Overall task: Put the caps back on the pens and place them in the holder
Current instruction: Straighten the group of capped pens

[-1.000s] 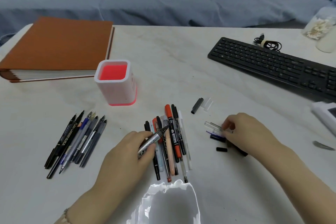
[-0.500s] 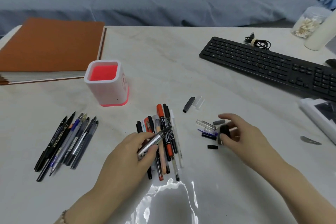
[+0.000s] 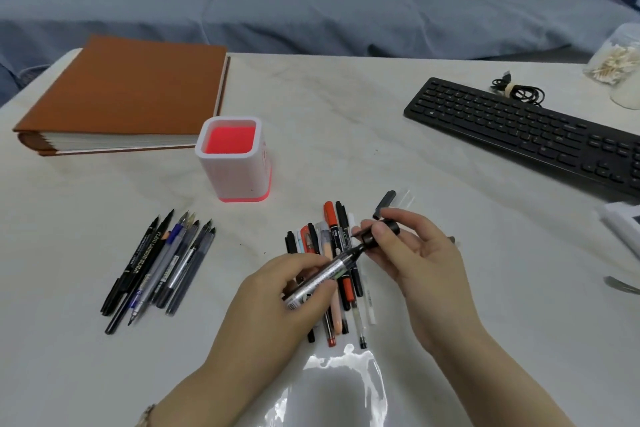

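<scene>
Left hand (image 3: pixel 291 291) grasps the silver marker (image 3: pixel 325 276), long axis up-right, tip at the mouth of the black cap (image 3: pixel 382 232) pinched in the right hand (image 3: pixel 426 263) grip; holder (image 3: pixel 232 177) up-left, well apart.

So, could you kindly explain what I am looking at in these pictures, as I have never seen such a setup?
There is no machine here: these are a person's two bare hands, filmed by one wide-angle camera worn on the head, looking down at a white marble-look table. The left hand has its grip on a silver-barrelled marker, and the right hand pinches a chunky black cap against its tip. Beneath lies a bundle of assorted pens; a row of uncapped pens lies further left. Behind stands an empty white square holder with a red inside. A brown album and a black keyboard lie further back.
</scene>
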Motion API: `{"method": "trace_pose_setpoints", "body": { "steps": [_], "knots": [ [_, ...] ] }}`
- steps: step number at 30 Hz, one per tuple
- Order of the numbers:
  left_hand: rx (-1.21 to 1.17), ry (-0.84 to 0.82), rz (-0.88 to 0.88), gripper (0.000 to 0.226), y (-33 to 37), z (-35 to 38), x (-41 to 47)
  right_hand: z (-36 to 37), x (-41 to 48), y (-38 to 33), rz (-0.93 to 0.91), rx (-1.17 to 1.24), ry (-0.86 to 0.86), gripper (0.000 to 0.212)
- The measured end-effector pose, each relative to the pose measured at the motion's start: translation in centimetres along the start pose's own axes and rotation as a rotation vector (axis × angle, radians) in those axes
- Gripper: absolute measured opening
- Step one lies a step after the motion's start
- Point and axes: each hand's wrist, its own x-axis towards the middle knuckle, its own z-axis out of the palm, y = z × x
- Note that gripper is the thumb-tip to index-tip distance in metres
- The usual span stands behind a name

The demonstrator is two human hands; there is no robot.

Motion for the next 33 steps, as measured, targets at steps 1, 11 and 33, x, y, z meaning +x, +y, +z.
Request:
{"method": "trace_pose_setpoints", "body": {
  "steps": [1,11,33],
  "knots": [
    [-0.005,0.007,0.005,0.024,0.0,-0.1,0.0,0.2,-0.2,0.1,0.011,-0.006,-0.033,0.011],
    [-0.191,0.077,-0.055,0.025,-0.2,-0.5,-0.4,1.0,-1.4,0.7,-0.002,0.037,-0.063,0.021],
    [0.509,0.335,-0.05,0.015,-7.5,-6.4,1.1,4.9,1.4,4.9,-0.271,-0.682,-0.303,0.031]
  ]
}}
